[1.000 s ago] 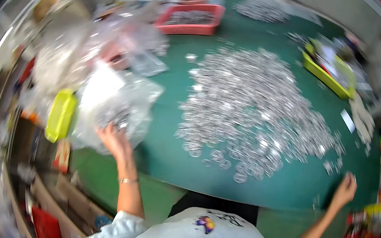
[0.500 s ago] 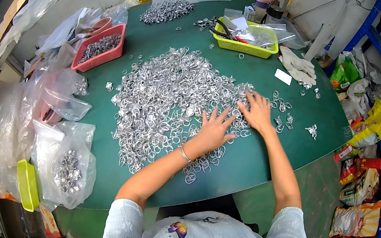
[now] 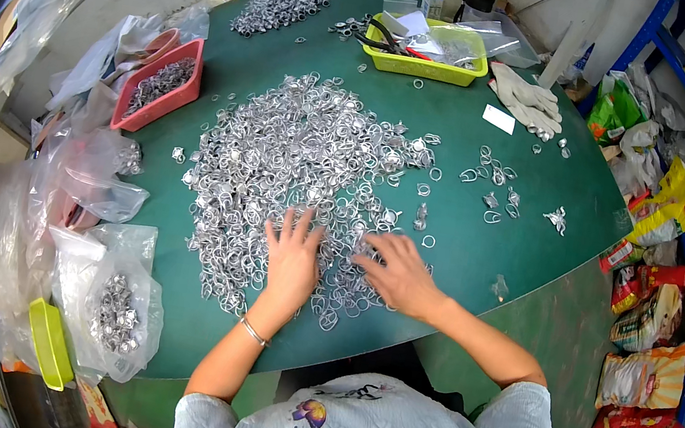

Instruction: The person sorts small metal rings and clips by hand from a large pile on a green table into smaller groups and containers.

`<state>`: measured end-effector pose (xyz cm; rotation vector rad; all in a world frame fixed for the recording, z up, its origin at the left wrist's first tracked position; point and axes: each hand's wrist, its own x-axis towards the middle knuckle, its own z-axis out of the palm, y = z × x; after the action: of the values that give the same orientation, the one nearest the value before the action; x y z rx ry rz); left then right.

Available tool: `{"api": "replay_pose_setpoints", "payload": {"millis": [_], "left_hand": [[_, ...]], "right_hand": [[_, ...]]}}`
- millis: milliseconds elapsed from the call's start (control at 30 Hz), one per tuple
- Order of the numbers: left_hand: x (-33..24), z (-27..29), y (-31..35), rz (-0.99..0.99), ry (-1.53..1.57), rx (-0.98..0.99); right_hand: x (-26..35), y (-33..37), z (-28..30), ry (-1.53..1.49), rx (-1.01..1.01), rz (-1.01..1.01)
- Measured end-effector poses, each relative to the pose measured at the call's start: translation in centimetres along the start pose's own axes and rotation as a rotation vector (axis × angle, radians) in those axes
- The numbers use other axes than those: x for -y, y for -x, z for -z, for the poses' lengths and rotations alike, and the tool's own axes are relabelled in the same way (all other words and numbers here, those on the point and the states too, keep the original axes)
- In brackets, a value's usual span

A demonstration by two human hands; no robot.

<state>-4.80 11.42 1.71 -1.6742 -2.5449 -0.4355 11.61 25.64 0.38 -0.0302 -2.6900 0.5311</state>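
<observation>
A broad heap of silver-coloured metal rings (image 3: 282, 142) covers the middle of the green table. My left hand (image 3: 292, 260) lies on the near part of the heap, fingers spread, with a bangle on its wrist. To its right, my right hand (image 3: 399, 272) touches the near right edge of the heap. Its fingers are apart and slightly blurred, and I see nothing held in them. Rings under both hands are partly hidden. Several loose rings (image 3: 485, 165) and a larger leaf-like metal piece (image 3: 556, 219) lie apart on the right.
A pink basket (image 3: 186, 95) of metal pieces stands left, a yellow-green basket (image 3: 419, 68) with pliers (image 3: 379, 39) at the back. White gloves (image 3: 526, 100) lie back right. Clear bags (image 3: 148, 309) line the left edge. A blurred metal piece (image 3: 500, 287) is near the front right edge.
Both hands have moved nearer to me and to the left over the heap. Some rings at the heap's right side have shifted, leaving bare green between them.
</observation>
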Motion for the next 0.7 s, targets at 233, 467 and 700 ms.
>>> {"api": "replay_pose_setpoints", "payload": {"millis": [233, 467, 700], "left_hand": [[-6.6, 0.6, 4.1, -0.08, 0.236, 0.079], [-5.1, -1.3, 4.3, -0.042, 0.147, 0.015], [-1.4, -0.6, 5.2, 0.113, 0.031, -0.012]], "right_hand": [[-1.8, 0.1, 2.6, -0.108, -0.366, -0.07], [-13.0, 4.6, 4.7, 0.39, -0.365, -0.577], [-8.1, 3.2, 4.2, 0.092, -0.452, -0.463]]}}
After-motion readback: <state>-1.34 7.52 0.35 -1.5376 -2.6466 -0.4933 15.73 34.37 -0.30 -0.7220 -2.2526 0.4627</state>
